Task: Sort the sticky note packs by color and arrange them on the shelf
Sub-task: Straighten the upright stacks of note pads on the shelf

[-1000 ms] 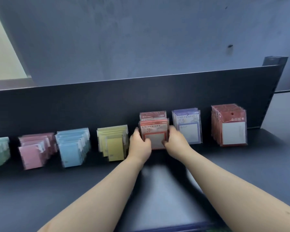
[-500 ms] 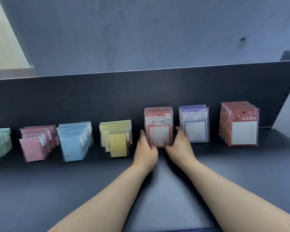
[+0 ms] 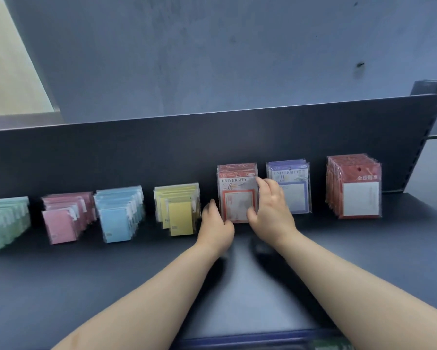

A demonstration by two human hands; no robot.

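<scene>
Orange-framed upright packs (image 3: 237, 198) gripped by right hand (image 3: 270, 210); left hand (image 3: 216, 228) blurred, grip unclear.

We have one head-worn view, looking forward and down onto the shelf (image 3: 61, 286) from close by, its back panel (image 3: 136, 152) facing us.

Packs (image 3: 178, 213) in row on shelf (image 3: 86, 286)

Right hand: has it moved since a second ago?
Yes: the right hand rose along the orange-bordered sticky note pack, fingers now near its top.
</scene>
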